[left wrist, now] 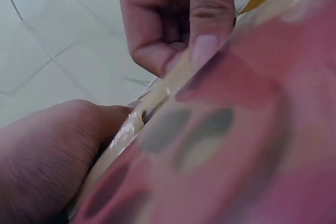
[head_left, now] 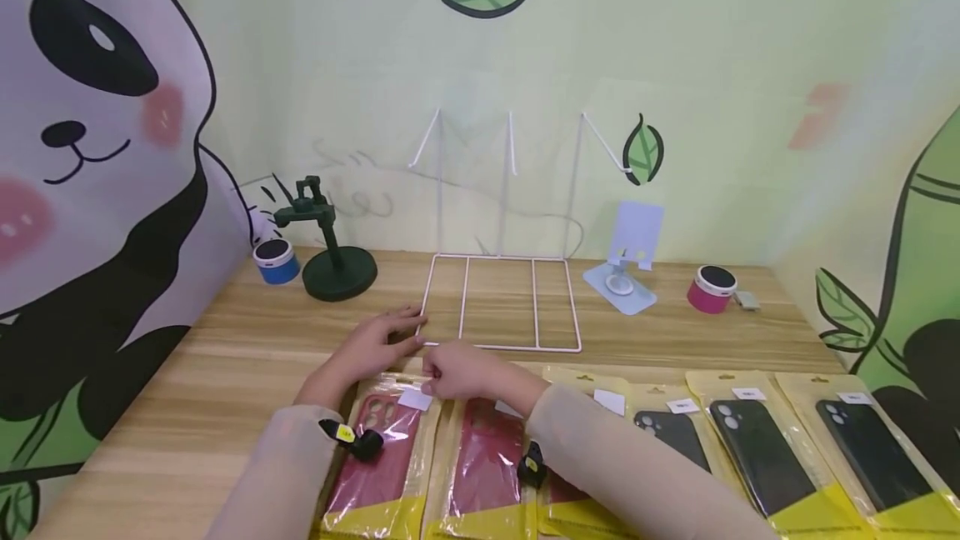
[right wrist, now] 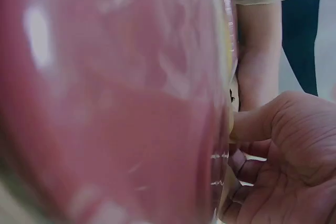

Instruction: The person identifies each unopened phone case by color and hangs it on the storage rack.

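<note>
A pink-red phone case in a clear-fronted yellow bag lies leftmost in a row; its camera cutouts show close up in the left wrist view. My right hand pinches the bag's top edge by its white label, thumb on the front. My left hand rests on the table, fingers extended toward the near left corner of a white wire rack. In the left wrist view, the left hand lies beside the bag's top edge, its fingertips hidden. A bagged red case fills much of the right wrist view.
More bagged cases, red and black, continue rightward along the table's front. Behind stand a dark green stand, a blue speaker, a pale blue phone stand and a pink speaker. A printed wall backs the table.
</note>
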Motion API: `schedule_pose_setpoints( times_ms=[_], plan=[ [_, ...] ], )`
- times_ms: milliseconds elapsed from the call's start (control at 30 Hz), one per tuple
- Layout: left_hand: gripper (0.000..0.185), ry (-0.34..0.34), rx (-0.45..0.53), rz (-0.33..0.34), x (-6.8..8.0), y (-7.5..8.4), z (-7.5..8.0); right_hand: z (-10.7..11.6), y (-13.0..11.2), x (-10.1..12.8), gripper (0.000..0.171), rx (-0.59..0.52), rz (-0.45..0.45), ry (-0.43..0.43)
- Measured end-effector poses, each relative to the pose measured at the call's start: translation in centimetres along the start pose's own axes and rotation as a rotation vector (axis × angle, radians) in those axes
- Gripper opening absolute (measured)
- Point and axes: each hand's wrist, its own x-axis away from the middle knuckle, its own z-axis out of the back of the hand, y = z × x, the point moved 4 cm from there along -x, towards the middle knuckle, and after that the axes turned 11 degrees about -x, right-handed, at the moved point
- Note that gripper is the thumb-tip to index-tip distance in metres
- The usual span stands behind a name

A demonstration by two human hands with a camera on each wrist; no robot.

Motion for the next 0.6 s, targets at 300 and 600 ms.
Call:
schedule_pose_setpoints(
  times_ms=[300, 600],
  plan=[
    [0.058, 0.028, 0.252, 0.208, 0.5, -1.8, 0.8, 4.6, 0.1, 2.6, 0.007, -0.247, 0.015, 0.316],
    [0.040, 0.097, -0.061, 0.012, -0.2, 0.1, -0.5, 14.0, -0.9, 7.5, 0.008, -0.501, 0.097, 0.742]
  ],
)
